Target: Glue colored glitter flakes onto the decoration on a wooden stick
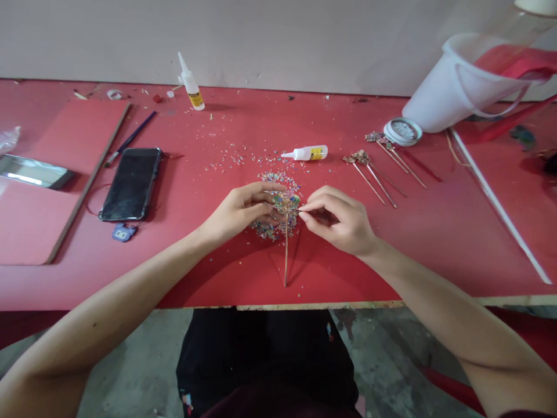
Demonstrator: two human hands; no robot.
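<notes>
Steadying a hairpin [286, 244] near the front edge of the red surface [348, 284], the left hand [242, 210] curls loosely around the ornate head [287, 201]; the right hand [342, 217] pinches thumb and forefinger together at its side, its hold unclear. Coloured pieces already dress it, so it looks well along; what remains I cannot tell. Loose chips [268, 232] lie around it.

Shiny metal is seen on the held pin [286, 255], satin finish on the counter [331, 125], glossy screen on the phone [131, 183], smooth plastic on the bucket [437, 90].
</notes>
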